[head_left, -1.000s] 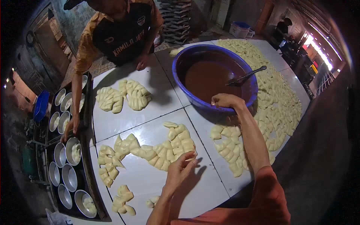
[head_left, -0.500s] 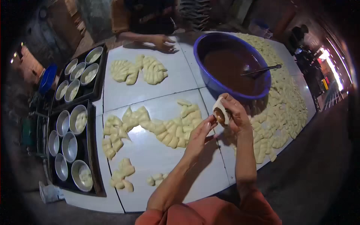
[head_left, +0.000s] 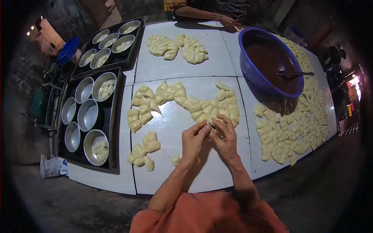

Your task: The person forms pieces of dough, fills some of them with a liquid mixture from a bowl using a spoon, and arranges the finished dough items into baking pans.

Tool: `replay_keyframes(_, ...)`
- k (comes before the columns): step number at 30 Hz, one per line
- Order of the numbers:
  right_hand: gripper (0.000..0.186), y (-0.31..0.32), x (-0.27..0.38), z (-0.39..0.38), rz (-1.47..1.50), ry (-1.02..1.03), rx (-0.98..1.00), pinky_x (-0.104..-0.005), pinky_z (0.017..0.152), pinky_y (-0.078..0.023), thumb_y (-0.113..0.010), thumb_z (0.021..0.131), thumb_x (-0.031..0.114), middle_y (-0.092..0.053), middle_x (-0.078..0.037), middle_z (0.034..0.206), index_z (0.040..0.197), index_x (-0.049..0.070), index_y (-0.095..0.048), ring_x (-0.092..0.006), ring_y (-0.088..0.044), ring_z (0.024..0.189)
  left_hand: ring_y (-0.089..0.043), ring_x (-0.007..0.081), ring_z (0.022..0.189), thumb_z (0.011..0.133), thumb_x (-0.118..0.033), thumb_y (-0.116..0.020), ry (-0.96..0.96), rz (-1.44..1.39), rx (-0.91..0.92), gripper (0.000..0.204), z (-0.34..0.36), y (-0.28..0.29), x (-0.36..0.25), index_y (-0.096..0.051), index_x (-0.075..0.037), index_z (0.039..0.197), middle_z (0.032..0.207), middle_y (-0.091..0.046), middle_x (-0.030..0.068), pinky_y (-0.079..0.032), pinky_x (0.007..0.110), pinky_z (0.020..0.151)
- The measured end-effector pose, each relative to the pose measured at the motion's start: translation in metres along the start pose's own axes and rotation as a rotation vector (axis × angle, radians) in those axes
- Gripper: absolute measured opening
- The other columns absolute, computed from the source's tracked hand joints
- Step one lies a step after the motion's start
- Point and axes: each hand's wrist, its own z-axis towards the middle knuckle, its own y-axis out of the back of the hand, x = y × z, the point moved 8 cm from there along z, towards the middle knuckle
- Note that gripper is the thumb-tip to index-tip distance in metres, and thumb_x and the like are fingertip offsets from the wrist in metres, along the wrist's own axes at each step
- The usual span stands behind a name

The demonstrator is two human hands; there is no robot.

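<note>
Pale dough piece (head_left: 210, 120) sits pinched in the joined grip of left hand (head_left: 193, 140) and right hand (head_left: 225, 139), fingers curled toward each other, left of the blue basin (head_left: 251, 69).

Bare left hand (head_left: 194, 142) and bare right hand (head_left: 225, 140) pinch close together, fingers (head_left: 222, 123) curled, bare forearms (head_left: 168, 191) slanting from the near side.

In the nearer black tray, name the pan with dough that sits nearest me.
The near-right corner pan, with pale dough inside. The far-right corner pan also holds dough but sits farther away; the other four pans show none.
</note>
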Motion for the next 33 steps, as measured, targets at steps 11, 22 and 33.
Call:
replay_keyframes(11,0.018,-0.042,-0.010,-0.010,0.521,-0.423,0.068,-0.0236,0.074,-0.049,-0.065,0.096,0.012,-0.068,-0.002,0.097,0.108,0.001,-0.069,-0.0080,-0.060,0.087,-0.066,0.0115,0.090,0.089,-0.025,-0.075,0.138,0.093,0.128,0.040,0.001,0.035,-0.022,-0.064,-0.002,0.120,0.102,-0.070,0.0051,-0.055,0.024,0.070)
replay_keyframes(22,0.019,-0.044,0.037,-0.022,0.253,0.099,0.029,-0.0306,0.088,-0.049,-0.069,0.091,0.008,-0.053,-0.010,0.121,0.109,0.000,-0.065,-0.0169,-0.057,0.103,-0.067,0.0141,0.088,0.091,-0.011,-0.070,0.033,0.097,0.224,0.027,-0.027,0.045,-0.029,-0.064,-0.001,0.116,0.102,-0.069,0.0070,-0.059,0.028,0.072)
replay_keyframes(33,0.025,-0.060,0.019,-0.049,-0.017,-0.002,0.074,-0.0325,0.060,-0.050,-0.077,0.086,0.021,-0.066,-0.013,0.085,0.095,0.002,-0.063,-0.0219,-0.065,0.070,-0.058,0.0063,0.078,0.097,-0.021,-0.063,0.080,0.255,0.197,0.025,-0.067,0.072,-0.010,-0.068,0.003,0.105,0.087,-0.068,0.0030,-0.050,0.024,0.071)
